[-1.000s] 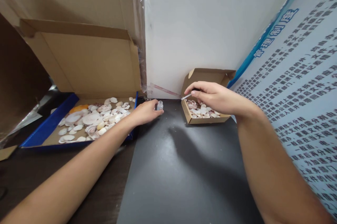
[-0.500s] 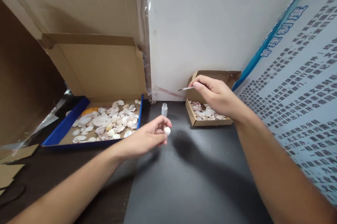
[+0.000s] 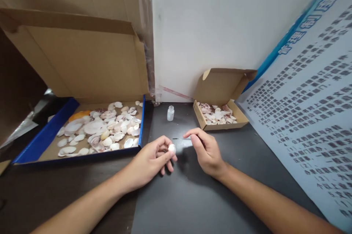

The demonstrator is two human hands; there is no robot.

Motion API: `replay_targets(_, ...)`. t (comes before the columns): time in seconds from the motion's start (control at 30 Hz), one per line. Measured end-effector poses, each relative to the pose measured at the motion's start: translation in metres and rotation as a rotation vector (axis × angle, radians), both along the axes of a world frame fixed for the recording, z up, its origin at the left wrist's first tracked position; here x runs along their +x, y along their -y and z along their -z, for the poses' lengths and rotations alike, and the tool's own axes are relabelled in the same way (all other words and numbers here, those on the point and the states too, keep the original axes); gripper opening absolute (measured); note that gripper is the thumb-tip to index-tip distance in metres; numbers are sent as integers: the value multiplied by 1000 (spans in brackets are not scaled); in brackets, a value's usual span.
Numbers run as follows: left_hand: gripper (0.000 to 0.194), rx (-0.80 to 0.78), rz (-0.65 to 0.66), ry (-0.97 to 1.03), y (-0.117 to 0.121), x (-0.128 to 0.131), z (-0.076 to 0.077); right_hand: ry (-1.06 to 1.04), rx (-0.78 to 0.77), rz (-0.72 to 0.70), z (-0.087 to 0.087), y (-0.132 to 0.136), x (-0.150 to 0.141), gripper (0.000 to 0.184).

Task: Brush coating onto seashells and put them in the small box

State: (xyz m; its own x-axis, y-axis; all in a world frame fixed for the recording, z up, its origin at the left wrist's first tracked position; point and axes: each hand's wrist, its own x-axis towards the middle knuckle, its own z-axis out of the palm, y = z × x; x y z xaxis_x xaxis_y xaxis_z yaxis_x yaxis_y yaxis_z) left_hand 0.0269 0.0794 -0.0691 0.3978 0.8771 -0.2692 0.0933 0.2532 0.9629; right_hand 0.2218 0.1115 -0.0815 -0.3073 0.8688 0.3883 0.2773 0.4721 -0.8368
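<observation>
Between the thumb and fingers of my left hand [image 3: 154, 159] is a small white seashell [image 3: 172, 148], held over the dark tabletop. My right hand [image 3: 206, 149] is closed in a pinch on a thin brush [image 3: 185, 138] with a pale handle and a fine dark tip. The brush points left, its tip close to the shell; whether they touch I cannot tell. Just beyond both hands, a small clear bottle [image 3: 170, 114] stands upright and uncapped, with whitish content.
At left lies an open cardboard box with a blue rim [image 3: 140, 124], full of assorted seashells [image 3: 110, 126]. A smaller open cardboard box [image 3: 225, 126] with shells sits at back right. Behind is a white wall [image 3: 176, 43]; a printed poster [image 3: 308, 98] leans at right.
My right hand has come down from in front of the smaller box, bringing the brush near the shell. My left hand has turned slightly, still holding the shell. The view has shifted a little.
</observation>
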Motion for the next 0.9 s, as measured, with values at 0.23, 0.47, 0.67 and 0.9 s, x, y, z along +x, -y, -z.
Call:
replay_targets(0.23,30,-68,-15,24,-5,-6,-2,-40,90,-153,1,-8,-7,18)
replay_targets(0.47,33,-130,-28,37,-10,-9,-5,-92,-52,-86,1,-10,-4,20)
replay_targets(0.67,23,-138,29,-5,-9,-13,-8,-184,-229,-74,5,-13,-8,26)
replay_targets(0.9,32,170,75,-304,13,-1,-36,-260,-317,-25,4,-23,-12,27)
